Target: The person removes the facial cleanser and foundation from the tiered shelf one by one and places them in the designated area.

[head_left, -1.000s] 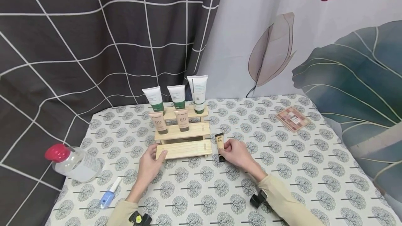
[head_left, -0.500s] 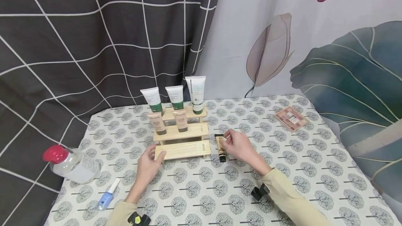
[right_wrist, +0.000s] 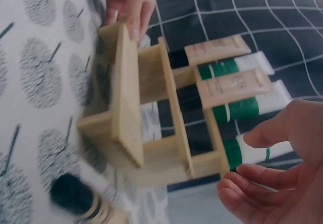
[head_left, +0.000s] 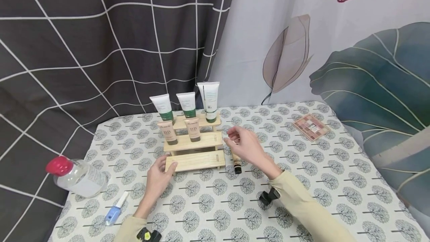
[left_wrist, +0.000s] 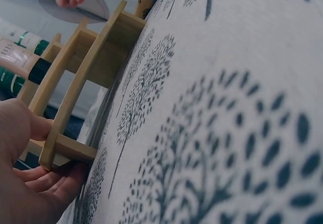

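My left hand [head_left: 158, 176] grips the left end of the lowest tier of a three-tier wooden display stand [head_left: 196, 161], thumb on top and fingers beneath in the left wrist view. My right hand [head_left: 248, 145] hovers at the stand's right side with loosely bent fingers, holding nothing. Partly hidden under it, a small tan tube with a black cap [head_left: 237, 166] lies on the cloth. On the middle tier stand two beige BB cream tubes, one left [head_left: 168, 133] and one right [head_left: 193, 130]. Several white-and-green squeeze tubes [head_left: 209, 102] stand along the top tier.
A clear bottle with a red top [head_left: 80, 178] and a blue nail polish bottle [head_left: 114, 214] are at the left. An eyeshadow palette [head_left: 311, 127] lies at the far right on the tree-patterned tablecloth [head_left: 322, 193]. Curtains hang behind.
My right hand has let go of the small tan tube, which now lies beside the stand, and has risen away toward the middle tier. The left hand keeps its hold.
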Demonstrator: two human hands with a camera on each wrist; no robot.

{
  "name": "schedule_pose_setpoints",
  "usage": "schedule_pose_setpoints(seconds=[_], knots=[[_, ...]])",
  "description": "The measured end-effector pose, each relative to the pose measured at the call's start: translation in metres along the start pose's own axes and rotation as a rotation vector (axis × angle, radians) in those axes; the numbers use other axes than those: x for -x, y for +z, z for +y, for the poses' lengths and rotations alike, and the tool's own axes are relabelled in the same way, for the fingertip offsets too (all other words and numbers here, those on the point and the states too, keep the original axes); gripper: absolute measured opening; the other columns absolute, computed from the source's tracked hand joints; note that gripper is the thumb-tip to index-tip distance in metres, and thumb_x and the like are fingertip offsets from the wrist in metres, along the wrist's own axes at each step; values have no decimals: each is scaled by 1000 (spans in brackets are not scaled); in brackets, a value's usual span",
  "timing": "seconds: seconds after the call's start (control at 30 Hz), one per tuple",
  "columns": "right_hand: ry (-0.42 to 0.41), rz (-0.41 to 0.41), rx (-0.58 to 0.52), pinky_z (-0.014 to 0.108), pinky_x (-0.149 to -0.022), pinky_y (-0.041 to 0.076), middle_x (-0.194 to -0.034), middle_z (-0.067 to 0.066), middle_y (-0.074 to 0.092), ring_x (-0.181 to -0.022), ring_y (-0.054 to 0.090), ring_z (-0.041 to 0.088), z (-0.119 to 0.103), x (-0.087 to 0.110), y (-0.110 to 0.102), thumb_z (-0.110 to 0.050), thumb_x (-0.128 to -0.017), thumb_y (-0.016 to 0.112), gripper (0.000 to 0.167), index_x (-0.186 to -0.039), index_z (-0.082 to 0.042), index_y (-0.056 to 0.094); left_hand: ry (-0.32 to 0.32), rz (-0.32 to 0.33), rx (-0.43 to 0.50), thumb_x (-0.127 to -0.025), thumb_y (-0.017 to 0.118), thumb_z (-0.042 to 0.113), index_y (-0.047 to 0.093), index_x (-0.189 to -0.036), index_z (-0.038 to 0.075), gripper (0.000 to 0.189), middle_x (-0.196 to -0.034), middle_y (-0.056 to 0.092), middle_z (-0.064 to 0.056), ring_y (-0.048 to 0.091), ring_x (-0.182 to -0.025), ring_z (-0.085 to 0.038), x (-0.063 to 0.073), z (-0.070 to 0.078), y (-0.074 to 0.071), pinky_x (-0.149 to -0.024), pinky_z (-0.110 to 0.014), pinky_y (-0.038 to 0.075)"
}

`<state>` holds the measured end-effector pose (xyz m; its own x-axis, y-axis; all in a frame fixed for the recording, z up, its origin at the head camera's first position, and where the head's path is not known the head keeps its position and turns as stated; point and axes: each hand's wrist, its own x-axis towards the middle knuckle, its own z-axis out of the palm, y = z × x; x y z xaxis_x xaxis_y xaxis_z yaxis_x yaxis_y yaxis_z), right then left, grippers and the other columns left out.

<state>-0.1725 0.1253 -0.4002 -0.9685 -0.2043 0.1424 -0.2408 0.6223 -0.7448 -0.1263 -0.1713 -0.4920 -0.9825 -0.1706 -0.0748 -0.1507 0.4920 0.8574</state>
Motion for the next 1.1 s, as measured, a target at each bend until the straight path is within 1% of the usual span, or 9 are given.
schedule_pose_setpoints(seconds=[0.1, 0.23, 0.43, 0.53, 0.63, 0.73, 0.93, 1.0, 1.1], knots=[[-40, 5, -12, 39, -91, 62, -109, 18, 71, -98, 69, 28, -9, -6, 5, -15, -92, 71, 33, -117, 5, 64, -2, 4, 2, -98, 67, 27, 44, -147, -4, 62, -133, 63, -29, 66, -118, -42, 0, 0, 0, -103, -53, 56], [-88, 16, -44, 39, -93, 62, -111, 19, 71, -101, 69, 30, -19, -15, 15, -12, -90, 72, 35, -119, 6, 63, -5, 7, 0, -98, 68, 27, 44, -147, -4, 63, -134, 62, -29, 65, -120, -43, 0, 0, 1, -104, -54, 54], [-122, 28, -143, 39, -97, 60, -115, 21, 70, -104, 70, 32, -29, -27, 32, -11, -90, 73, 36, -121, 5, 63, -11, 7, 10, -97, 68, 26, 45, -146, -4, 62, -136, 61, -29, 63, -123, -44, 0, 0, 0, -107, -55, 52], [-114, 23, -176, 37, -97, 60, -116, 19, 70, -105, 70, 30, -32, -33, 39, -12, -89, 74, 39, -123, 3, 63, -4, 7, 12, -97, 68, 26, 44, -146, -5, 63, -136, 60, -29, 62, -123, -45, 0, -1, 0, -108, -56, 51], [-102, 16, -190, 35, -96, 61, -115, 16, 71, -104, 70, 28, -35, -37, 45, -13, -89, 75, 40, -124, 2, 63, 0, 11, 21, -97, 69, 26, 45, -146, -4, 62, -135, 61, -29, 63, -122, -44, 0, -1, 0, -107, -55, 52], [-90, 1, -222, 33, -96, 61, -115, 17, 70, -104, 70, 28, -37, -41, 51, -10, -88, 74, 39, -123, 3, 62, 2, 14, 24, -97, 69, 25, 46, -145, -4, 61, -134, 62, -28, 64, -121, -43, 0, -1, 0, -105, -54, 54], [-38, -63, -349, 30, -97, 60, -117, 21, 68, -108, 69, 32, -39, -47, 62, -4, -89, 73, 39, -124, 7, 59, 10, 11, 21, -97, 69, 26, 46, -146, -4, 62, -136, 60, -29, 64, -122, -44, 0, -2, 0, -105, -54, 54], [-41, -62, -363, 30, -97, 60, -117, 22, 67, -108, 69, 33, -38, -49, 64, -4, -89, 73, 37, -122, 7, 59, 8, 7, 21, -97, 69, 26, 45, -146, -4, 62, -136, 60, -29, 64, -122, -44, 0, -2, 0, -104, -53, 54], [-64, -44, -346, 29, -95, 61, -115, 22, 68, -106, 70, 34, -36, -49, 65, -5, -90, 73, 32, -118, 6, 61, 3, 3, 23, -97, 68, 27, 45, -146, -3, 62, -135, 61, -29, 64, -122, -43, 0, -2, 0, -104, -51, 55]])
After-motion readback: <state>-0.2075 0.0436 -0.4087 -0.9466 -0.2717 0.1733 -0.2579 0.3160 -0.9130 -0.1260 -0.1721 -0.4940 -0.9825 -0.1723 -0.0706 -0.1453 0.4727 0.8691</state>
